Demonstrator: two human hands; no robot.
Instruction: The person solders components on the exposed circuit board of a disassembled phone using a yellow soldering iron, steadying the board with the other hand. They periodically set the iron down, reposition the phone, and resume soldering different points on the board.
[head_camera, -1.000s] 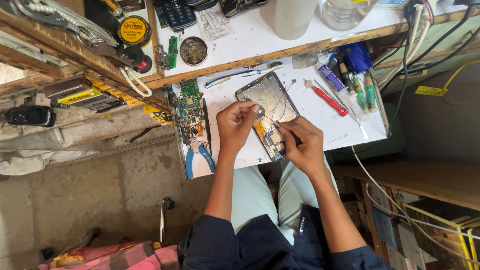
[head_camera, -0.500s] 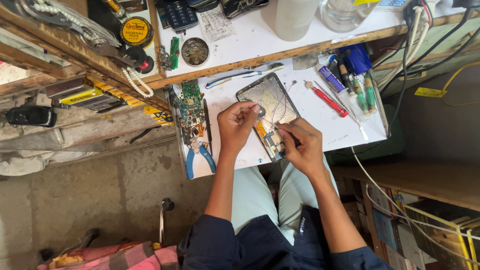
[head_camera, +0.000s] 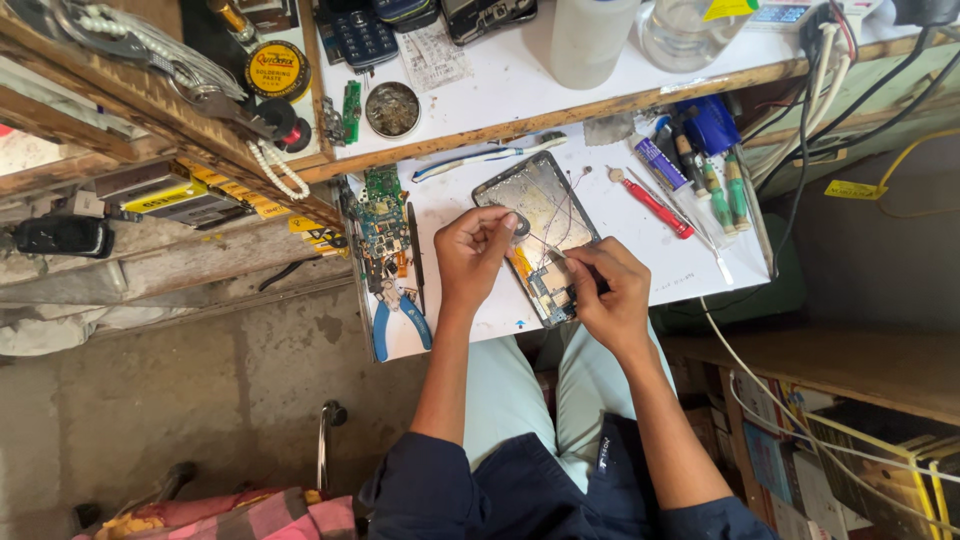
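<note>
An opened phone body (head_camera: 540, 215) with bare metal frame and circuit board lies on the white pull-out tray (head_camera: 690, 265). My left hand (head_camera: 475, 250) pinches the phone's left edge near its middle. My right hand (head_camera: 612, 290) rests on the phone's lower right part, fingers closed around a thin dark tool whose tip touches the board; the tool is mostly hidden. Thin wires run across the phone's inside.
A green circuit board (head_camera: 380, 215) and blue-handled pliers (head_camera: 398, 310) lie left of the phone. A red screwdriver (head_camera: 655, 203) and several green-handled ones (head_camera: 720, 190) lie right. The upper shelf holds a round tin (head_camera: 392, 108), a yellow paste tin (head_camera: 276, 70), phones and a white cylinder (head_camera: 590, 30). Cables hang at right.
Both hands stay on the phone. My right hand has shifted slightly along the lower board; the phone has barely moved.
</note>
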